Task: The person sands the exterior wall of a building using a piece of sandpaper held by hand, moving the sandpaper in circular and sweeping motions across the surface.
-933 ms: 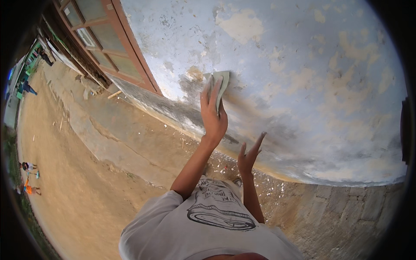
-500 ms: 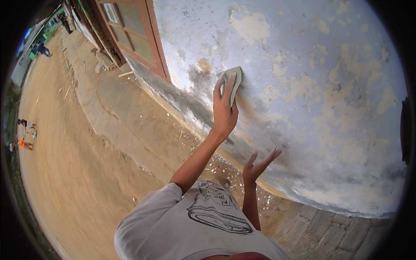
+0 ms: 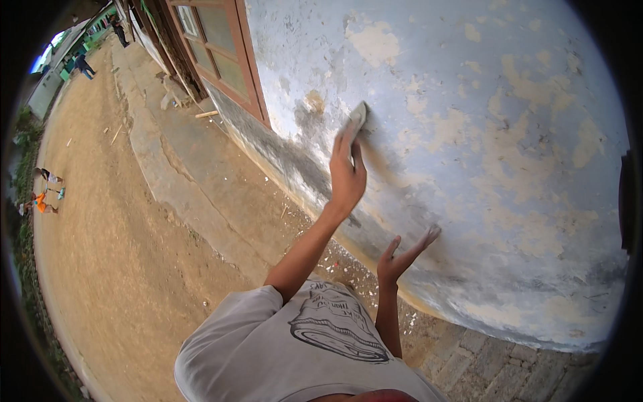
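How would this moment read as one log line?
left hand: holds greyish sheet at patchy wall | right hand: open, near wall, contact unclear

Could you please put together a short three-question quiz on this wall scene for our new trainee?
1. Multiple choice: which hand holds the thin grey sheet?
a) left
b) right
c) both

2. True or false: the right hand holds no sheet, and its thumb stands apart from its fingers.

3. Fill in the blank: the window frame beside the patchy, pale blue wall is coloured ____.

Key:
1. a, the left hand.
2. True.
3. Brown.
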Motion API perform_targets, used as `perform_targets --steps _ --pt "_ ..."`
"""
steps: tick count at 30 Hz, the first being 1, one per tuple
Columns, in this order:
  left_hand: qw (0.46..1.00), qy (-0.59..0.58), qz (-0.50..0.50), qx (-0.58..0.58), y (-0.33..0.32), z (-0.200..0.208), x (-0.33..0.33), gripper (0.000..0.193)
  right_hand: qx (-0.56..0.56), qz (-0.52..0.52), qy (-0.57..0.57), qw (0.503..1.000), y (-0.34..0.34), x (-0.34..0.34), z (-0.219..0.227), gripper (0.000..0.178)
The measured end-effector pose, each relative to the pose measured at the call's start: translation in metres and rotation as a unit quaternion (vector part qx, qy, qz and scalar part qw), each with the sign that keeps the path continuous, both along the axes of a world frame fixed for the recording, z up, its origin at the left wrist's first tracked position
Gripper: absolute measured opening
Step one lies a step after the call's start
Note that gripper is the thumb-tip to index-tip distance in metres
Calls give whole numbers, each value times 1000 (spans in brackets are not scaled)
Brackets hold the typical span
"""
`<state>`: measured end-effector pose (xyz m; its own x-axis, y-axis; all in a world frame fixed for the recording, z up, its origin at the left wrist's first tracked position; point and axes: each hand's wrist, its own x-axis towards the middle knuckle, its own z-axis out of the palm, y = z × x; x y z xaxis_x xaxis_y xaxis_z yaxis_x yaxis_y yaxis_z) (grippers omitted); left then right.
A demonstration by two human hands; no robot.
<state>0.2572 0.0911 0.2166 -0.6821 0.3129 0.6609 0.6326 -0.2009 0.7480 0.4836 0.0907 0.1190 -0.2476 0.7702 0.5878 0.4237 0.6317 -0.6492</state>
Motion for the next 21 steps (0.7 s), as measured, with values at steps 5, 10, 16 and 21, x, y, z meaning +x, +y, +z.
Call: perform_targets --steps 5,10,16,21 --pt "992 -116 -39 12 2 -4 10 40 -10 -2 -4 1000 0 3 -1 78" --pt "989 -148 -12 -20 0 -4 -4 38 -23 0 -9 1000 0 4 -1 79" --pt "999 -37 -14 0 0 0 10 41 -26 4 -11 1000 0 2 -7 81" --pt "998 -50 25 10 5 -7 -14 38 -31 14 -22 999 -1 -1 -11 81"
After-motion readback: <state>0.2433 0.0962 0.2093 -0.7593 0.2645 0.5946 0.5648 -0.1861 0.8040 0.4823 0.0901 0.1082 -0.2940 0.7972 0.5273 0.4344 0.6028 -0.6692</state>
